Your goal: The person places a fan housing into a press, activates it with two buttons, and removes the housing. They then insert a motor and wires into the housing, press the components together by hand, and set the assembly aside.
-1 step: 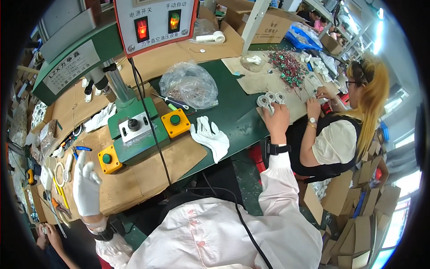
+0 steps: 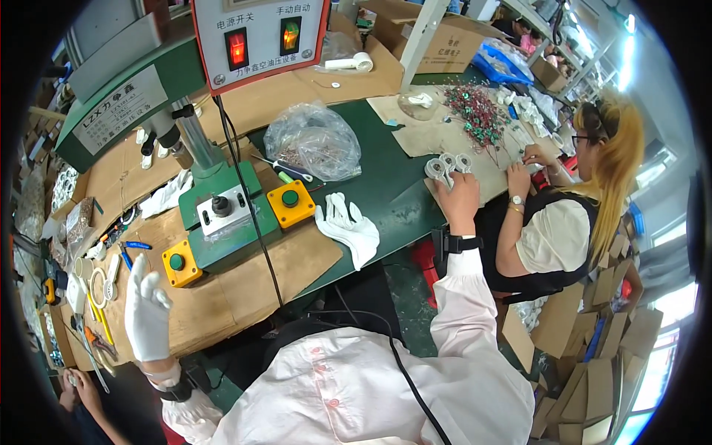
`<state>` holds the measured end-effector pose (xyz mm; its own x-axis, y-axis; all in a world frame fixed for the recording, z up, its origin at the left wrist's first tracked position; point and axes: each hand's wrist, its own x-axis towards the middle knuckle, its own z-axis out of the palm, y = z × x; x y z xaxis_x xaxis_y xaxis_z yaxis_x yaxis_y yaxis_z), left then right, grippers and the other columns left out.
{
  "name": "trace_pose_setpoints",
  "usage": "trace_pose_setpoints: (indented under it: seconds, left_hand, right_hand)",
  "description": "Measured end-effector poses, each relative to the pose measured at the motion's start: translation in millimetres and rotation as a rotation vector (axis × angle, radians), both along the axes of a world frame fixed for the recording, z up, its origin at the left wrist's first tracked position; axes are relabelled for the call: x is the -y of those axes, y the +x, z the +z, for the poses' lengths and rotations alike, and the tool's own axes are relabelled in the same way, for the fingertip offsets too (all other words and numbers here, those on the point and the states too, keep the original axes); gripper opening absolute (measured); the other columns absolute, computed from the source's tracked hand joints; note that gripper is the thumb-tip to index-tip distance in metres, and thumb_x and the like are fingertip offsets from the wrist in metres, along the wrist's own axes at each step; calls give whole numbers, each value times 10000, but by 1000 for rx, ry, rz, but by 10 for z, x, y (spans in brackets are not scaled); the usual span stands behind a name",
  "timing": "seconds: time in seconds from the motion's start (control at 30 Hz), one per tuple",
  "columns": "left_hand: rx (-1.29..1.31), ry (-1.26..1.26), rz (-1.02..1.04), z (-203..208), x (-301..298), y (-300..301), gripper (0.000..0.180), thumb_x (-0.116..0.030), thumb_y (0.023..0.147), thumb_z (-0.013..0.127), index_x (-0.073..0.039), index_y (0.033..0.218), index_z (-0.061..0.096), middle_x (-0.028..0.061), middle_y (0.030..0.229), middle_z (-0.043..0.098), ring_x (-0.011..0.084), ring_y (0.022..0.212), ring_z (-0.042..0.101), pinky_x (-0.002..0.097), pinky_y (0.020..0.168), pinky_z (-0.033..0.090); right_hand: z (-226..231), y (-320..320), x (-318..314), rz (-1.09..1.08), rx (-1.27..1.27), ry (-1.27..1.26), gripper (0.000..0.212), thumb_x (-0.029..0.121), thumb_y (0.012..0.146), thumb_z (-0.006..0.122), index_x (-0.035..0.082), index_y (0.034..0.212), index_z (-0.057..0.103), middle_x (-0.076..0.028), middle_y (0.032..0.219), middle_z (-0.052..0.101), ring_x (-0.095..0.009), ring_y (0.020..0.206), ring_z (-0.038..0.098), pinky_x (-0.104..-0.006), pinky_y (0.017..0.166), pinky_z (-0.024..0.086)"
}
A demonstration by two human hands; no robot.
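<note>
My left hand (image 2: 147, 315), in a white glove, is raised at the bench's front left edge. Its fingers are loosely bent and apart, with nothing visible in them. Close by is a yellow box with a green push button (image 2: 179, 263). My right hand (image 2: 460, 199), bare, reaches out to the right over the green bench. Its fingers close round the lower ends of several small white round-headed parts (image 2: 436, 168), which look like little fan housings; the fingertips are partly hidden. An empty white glove (image 2: 348, 228) lies between my hands, beside a second yellow button box (image 2: 291, 204).
A green press (image 2: 200, 159) with a lit control box (image 2: 259, 41) stands ahead. Behind the glove lie a clear bag (image 2: 311, 141) and a screwdriver (image 2: 285, 167). A co-worker (image 2: 552, 230) sits at right by a heap of red and green wired parts (image 2: 478, 115). Pliers (image 2: 96, 337) lie at left.
My gloved left hand has shifted slightly to the right and down. My right hand stays at the white parts.
</note>
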<state>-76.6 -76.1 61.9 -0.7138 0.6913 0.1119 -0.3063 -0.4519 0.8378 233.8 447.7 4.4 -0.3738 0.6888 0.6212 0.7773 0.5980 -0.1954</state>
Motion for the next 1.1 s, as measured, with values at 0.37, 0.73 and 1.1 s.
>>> trace_pose_setpoints:
  seconds: [0.37, 0.73, 1.1]
  left_hand:
    - [-102, -184, -6, -32, -278, 502, 594, -316, 1007, 507, 37, 1458, 349, 110, 1092, 621, 132, 805, 582, 236, 699, 491]
    - [142, 63, -126, -338, -1697, 1183, 519, -317, 1041, 456, -46, 1469, 345, 141, 1377, 499, 242, 1196, 545, 400, 1032, 436]
    - [507, 271, -289, -340, -1395, 1014, 456, -367, 1051, 405, -67, 1392, 439, 131, 1340, 547, 296, 1182, 575, 428, 1011, 479]
  right_hand:
    - [151, -232, 265, 35, 220, -284, 336, 319, 725, 759, 46, 913, 705, -169, 830, 675, -362, 810, 651, -458, 737, 516]
    - [829, -1022, 2278, 759, -121, -188, 299, 183, 711, 778, 53, 947, 648, -91, 829, 625, -303, 797, 610, -410, 694, 487]
    - [804, -1091, 2396, 1070, -173, -399, 250, 98, 801, 732, 28, 1033, 673, -98, 935, 661, -233, 777, 617, -317, 677, 501]
